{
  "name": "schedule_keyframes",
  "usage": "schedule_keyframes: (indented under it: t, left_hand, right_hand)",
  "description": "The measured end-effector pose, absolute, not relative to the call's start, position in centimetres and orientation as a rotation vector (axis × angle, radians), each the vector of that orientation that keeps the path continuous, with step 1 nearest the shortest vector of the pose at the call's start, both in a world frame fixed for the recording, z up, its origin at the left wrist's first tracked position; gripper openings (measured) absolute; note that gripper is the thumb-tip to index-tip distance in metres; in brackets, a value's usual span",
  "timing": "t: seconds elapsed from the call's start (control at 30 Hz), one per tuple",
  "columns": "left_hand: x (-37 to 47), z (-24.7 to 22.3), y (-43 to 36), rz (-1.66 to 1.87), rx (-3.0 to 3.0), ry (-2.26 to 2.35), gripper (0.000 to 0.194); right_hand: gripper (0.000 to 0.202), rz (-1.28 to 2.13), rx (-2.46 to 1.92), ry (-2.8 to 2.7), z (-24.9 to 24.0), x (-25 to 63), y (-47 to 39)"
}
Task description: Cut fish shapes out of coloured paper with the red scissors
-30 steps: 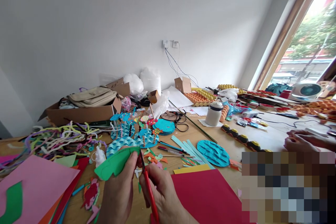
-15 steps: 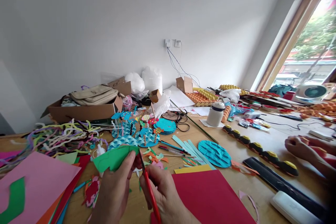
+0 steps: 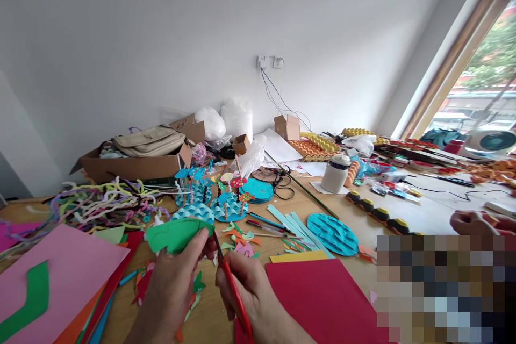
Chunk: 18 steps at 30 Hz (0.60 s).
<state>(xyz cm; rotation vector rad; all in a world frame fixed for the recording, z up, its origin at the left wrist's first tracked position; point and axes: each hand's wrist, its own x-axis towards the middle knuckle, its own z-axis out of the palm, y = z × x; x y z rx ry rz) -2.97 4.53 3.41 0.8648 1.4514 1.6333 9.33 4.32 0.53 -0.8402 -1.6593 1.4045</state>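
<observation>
Between the thumb and fingers of my left hand (image 3: pixel 183 266) is a piece of green paper (image 3: pixel 177 235) with a faint drawn line on it. My right hand (image 3: pixel 252 285) is closed round the red-handled scissors (image 3: pixel 235 293). Their blades point up and away from me and meet the right end of the green paper. Whether the blades are parted is hard to make out. Small paper scraps (image 3: pixel 237 236) lie just beyond my hands. A red paper sheet (image 3: pixel 318 295) lies to the right of my right hand, with a strip of yellow paper (image 3: pixel 298 256) at its far edge.
Coloured sheets (image 3: pixel 76 263) and pipe cleaners (image 3: pixel 100 199) lie at left. Blue paper wave models (image 3: pixel 201 204) stand ahead, a blue disc (image 3: pixel 332 234) and white jar (image 3: pixel 336 174) to the right. Another person's hand (image 3: pixel 470 223) is at far right; a pixelated patch hides the lower right corner.
The view has shifted slightly, so most things sit a little further right. The green paper has tilted a bit in my left hand. The scissors stay at its right end.
</observation>
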Motion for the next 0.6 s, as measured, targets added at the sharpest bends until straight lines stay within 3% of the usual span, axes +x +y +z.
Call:
schedule_keyframes:
  t: [0.6]
  left_hand:
    - [-3.47, 3.35, 4.26, 1.685, 0.947, 1.327, 0.014]
  right_hand:
    - [0.032, 1.429, -0.859, -1.661, 0.55, 9.55, 4.16]
